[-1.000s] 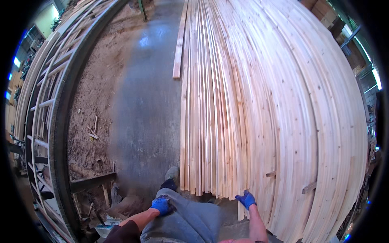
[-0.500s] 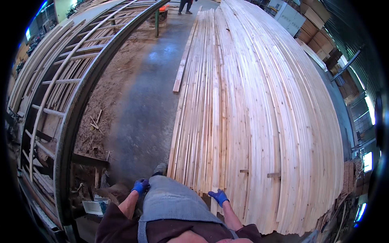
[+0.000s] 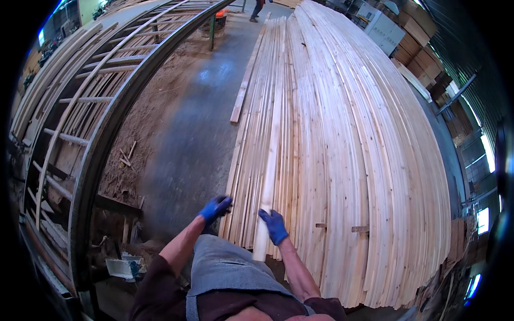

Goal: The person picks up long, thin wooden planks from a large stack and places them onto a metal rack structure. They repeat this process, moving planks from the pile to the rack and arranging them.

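My right hand (image 3: 274, 227), in a blue glove, grips the right edge of a long pale wooden board (image 3: 261, 241) near its close end. The board lies slightly askew on top of a wide stack of long wooden boards (image 3: 348, 176), its near end jutting toward me. My left hand (image 3: 216, 208), also gloved in blue, is at the stack's left edge with nothing visible in it. Its fingers point toward the boards and appear apart, though slightly blurred.
A metal roller frame (image 3: 101, 128) runs along the left, with more boards (image 3: 51, 80) beyond it. Sawdust and scraps (image 3: 127, 158) lie beside the concrete walkway (image 3: 182, 155). A person (image 3: 257, 9) stands at the far end. A pale cabinet (image 3: 383, 29) is at the far right.
My right hand has moved forward and left, shifting the board's near end left across the stack. My left hand has risen from beside my apron to the stack's left edge.
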### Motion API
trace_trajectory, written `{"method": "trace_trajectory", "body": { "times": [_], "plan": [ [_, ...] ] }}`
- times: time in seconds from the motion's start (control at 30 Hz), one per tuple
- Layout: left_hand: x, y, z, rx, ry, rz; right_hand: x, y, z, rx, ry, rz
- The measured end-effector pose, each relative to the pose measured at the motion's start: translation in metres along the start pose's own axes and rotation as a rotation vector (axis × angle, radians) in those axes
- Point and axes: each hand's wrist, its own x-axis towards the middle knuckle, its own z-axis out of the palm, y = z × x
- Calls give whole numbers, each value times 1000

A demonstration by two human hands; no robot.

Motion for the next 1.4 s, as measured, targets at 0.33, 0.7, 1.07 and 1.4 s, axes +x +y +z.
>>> {"method": "trace_trajectory", "body": {
  "times": [0.33,0.7,1.07,1.4],
  "plan": [
    [10,66,-166,870,450,-6,-13,-66,267,-94,-1287,109],
    [-331,33,-268,239,162,-131,297,-115,329,635,-497,554],
    [-319,37,-320,893,515,-599,386,-205,504,716,-136,342],
    [-219,117,-391,531,473,-581,563,-287,492,570,25,254]
  ]
}}
